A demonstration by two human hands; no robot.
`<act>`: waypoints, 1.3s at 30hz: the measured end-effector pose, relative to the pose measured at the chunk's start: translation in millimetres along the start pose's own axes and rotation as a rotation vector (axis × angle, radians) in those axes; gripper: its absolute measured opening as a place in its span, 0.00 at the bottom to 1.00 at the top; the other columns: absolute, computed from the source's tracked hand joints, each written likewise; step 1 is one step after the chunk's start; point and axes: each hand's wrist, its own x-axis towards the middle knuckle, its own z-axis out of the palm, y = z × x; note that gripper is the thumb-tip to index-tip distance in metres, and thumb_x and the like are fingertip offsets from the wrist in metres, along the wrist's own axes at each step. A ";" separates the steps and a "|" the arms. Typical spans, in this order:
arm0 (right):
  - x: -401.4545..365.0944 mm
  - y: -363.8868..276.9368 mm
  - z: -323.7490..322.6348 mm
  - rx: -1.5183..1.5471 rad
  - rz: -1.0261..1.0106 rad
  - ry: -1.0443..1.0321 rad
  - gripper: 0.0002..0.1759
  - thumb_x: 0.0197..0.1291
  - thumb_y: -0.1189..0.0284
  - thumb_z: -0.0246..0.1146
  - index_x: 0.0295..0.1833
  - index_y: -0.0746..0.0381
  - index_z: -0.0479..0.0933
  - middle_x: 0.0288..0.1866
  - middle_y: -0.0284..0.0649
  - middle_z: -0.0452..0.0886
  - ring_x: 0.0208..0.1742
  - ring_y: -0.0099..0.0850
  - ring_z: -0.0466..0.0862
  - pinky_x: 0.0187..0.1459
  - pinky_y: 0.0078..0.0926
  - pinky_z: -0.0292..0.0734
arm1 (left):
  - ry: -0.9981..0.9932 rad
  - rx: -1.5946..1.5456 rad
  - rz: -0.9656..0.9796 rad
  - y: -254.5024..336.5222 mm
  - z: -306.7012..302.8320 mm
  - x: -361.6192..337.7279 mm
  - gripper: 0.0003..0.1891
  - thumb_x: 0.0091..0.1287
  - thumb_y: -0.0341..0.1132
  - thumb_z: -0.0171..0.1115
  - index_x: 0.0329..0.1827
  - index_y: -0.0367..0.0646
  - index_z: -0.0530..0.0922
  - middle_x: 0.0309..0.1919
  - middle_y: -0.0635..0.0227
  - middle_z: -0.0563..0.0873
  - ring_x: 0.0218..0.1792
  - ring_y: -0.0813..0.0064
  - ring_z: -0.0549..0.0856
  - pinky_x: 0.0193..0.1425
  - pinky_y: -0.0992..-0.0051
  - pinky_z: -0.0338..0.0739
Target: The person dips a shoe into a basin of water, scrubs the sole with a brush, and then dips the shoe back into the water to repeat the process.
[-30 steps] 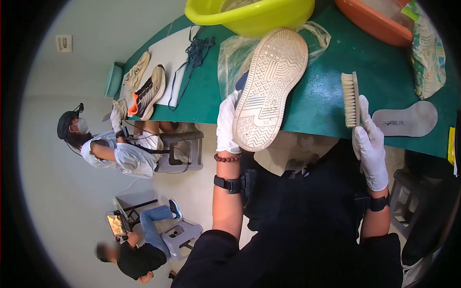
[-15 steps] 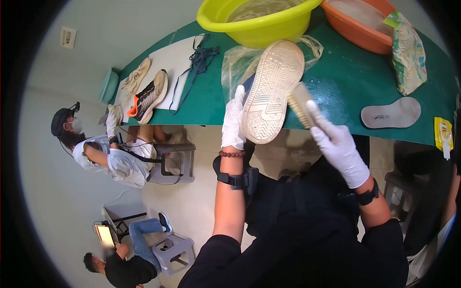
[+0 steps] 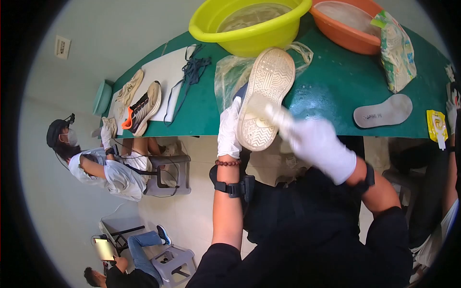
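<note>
Your left hand [image 3: 229, 127] has its fingers clamped along the side of the shoe [image 3: 264, 81], sole facing you. Your right hand [image 3: 321, 150] is blurry, fingers curled round the brush [image 3: 274, 116], which presses on the sole just past your fingertips.

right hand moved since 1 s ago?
Yes. The right hand, with the brush, has swung left, away from the insole and onto the shoe held by the left hand.

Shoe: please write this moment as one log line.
left hand: holds shoe, sole up | right hand: at sole, blurred | yellow basin: behind shoe
</note>
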 end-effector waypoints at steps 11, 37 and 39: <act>26.6 41.8 16.7 -0.001 0.148 0.153 0.35 0.64 0.71 0.56 0.78 0.45 0.64 0.22 0.46 0.82 0.19 0.40 0.83 0.20 0.40 0.78 | 0.041 0.025 -0.041 0.8 6.2 -5.4 0.23 0.79 0.46 0.51 0.50 0.31 0.83 0.40 0.61 0.89 0.36 0.75 0.88 0.40 0.74 0.82; -57.0 86.0 -2.0 1.014 0.265 0.179 0.29 0.74 0.72 0.55 0.77 0.65 0.61 0.77 0.40 0.68 0.76 0.26 0.66 0.75 0.25 0.56 | 0.050 -0.285 -0.139 -12.4 -9.6 9.2 0.22 0.79 0.46 0.50 0.58 0.33 0.78 0.50 0.58 0.88 0.43 0.68 0.89 0.50 0.71 0.85; -56.9 88.1 2.1 1.062 0.240 0.225 0.29 0.74 0.72 0.55 0.77 0.65 0.61 0.77 0.40 0.68 0.76 0.26 0.66 0.75 0.25 0.55 | -0.004 -0.382 -0.214 -6.4 -8.9 10.7 0.22 0.78 0.47 0.52 0.60 0.35 0.78 0.52 0.59 0.87 0.46 0.68 0.88 0.52 0.70 0.85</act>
